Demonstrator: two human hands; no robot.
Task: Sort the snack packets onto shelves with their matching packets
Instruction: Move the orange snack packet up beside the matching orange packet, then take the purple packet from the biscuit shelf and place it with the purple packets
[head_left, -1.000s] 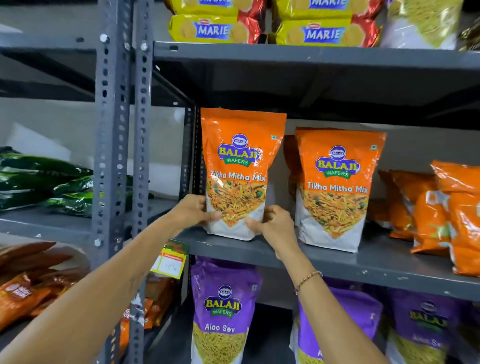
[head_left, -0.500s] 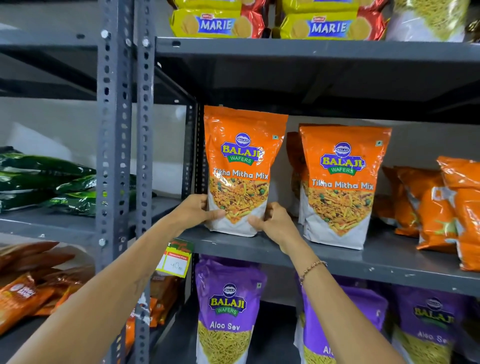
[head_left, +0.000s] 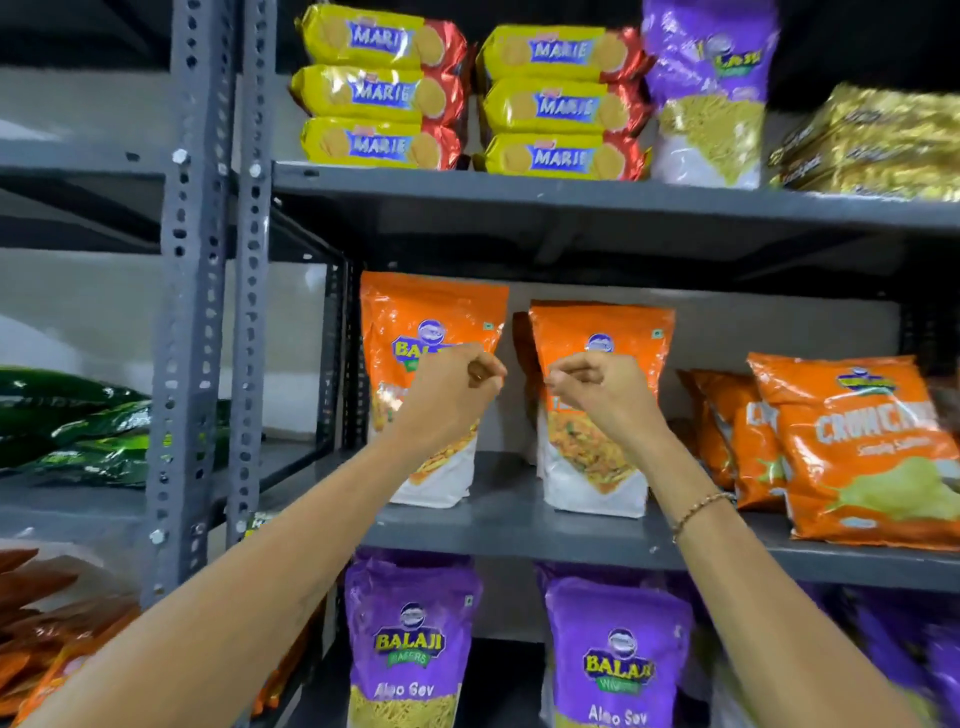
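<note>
1. Leftmost, green packets (head_left: 78, 431) lie flat on the neighbouring rack, beyond the perforated grey uprights (head_left: 195, 312).
2. Next, the left orange Balaji pouch (head_left: 441, 312) stands upright at the left end of the middle shelf (head_left: 519, 525), its lower front hidden by the left hand (head_left: 457, 387).
3. That left hand is raised in front of the pouch with fingers curled into a loose fist, holding nothing; whether it touches the pouch I cannot tell.
4. The right hand (head_left: 597, 387) hangs level with it, fingers likewise curled shut and empty, a bracelet (head_left: 701, 512) on its wrist.
5. Behind it the second orange Balaji pouch (head_left: 613, 322) stands upright, a gap apart from the first.
6. Farther right, orange crisp bags (head_left: 852, 447) lean on the same shelf.
7. Above sit Marie biscuit stacks (head_left: 384, 88); below, purple Aloo Sev pouches (head_left: 410, 649).
</note>
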